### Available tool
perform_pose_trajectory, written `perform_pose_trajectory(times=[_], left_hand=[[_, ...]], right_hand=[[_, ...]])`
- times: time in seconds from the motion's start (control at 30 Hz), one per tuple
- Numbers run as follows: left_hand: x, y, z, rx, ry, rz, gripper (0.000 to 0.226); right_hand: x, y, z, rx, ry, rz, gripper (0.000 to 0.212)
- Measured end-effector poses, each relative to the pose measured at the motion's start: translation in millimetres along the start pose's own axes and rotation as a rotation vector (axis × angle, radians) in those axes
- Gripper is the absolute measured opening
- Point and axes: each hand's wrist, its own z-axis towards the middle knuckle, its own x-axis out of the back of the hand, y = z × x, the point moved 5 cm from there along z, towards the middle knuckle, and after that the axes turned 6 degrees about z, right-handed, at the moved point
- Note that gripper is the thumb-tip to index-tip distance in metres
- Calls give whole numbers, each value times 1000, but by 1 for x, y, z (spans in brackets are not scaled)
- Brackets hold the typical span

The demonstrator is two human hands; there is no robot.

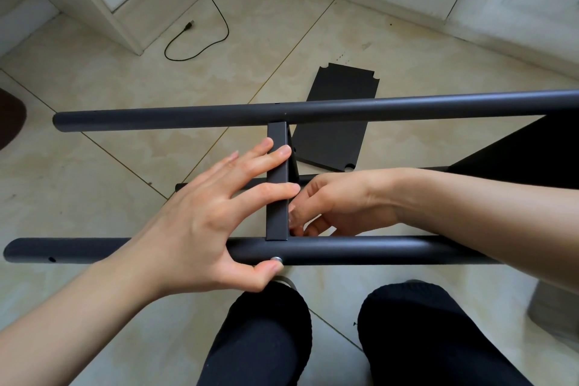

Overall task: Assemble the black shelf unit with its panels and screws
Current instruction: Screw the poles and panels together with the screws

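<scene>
Black crossbar (277, 185) hides right hand (341, 202) fingertips; screw (276, 259) half-covered.

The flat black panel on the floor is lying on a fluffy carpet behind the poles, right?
Not quite. The head view shows the flat black panel lying on bare floor tiles, not carpet. It does lie behind the poles, as you said.

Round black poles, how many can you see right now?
3. The far pole runs across the upper frame, the near pole under the left hand, and a third pole lies lower, mostly hidden behind both hands. More may be hidden.
</scene>
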Motion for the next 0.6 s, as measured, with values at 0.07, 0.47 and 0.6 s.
perform_pose_trajectory(times=[0.07,0.47,0.6], left_hand=[[0,0,0,-2,1,-2,74],[0,0,0,-2,5,-4,74],[0,0,0,-9,4,-3,75]], right_hand=[[0,1,0,-7,11,-13,19],[-3,-1,-2,-11,-6,-4,16],[-1,1,0,-15,14,-33,24]])
